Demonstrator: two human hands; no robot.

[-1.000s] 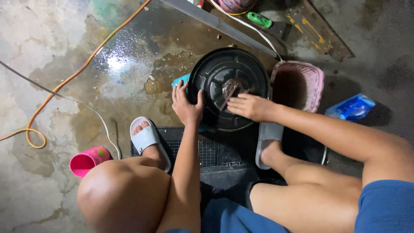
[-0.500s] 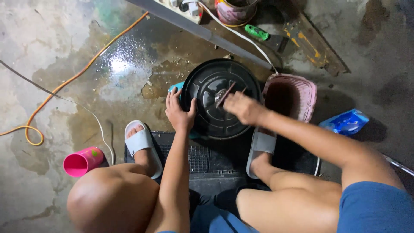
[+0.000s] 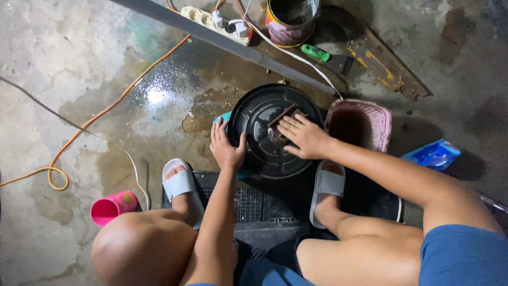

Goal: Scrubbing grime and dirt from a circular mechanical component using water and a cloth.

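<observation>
Head view: round black ribbed cover lies on wet concrete floor, just far of the sandalled feet, pink basket touching its right edge. Left hand clamps the near-left rim, fingers curled over it; right hand lies flat on the hub, fingers spread, gripping nothing. Looks like stiff, light plastic, likely slick when wet; rim is the best hold.

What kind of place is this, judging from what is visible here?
Probably a home workshop or repair corner with a wet concrete floor. A power strip, a handsaw and a paint can lie around the round black part being worked on.
</observation>
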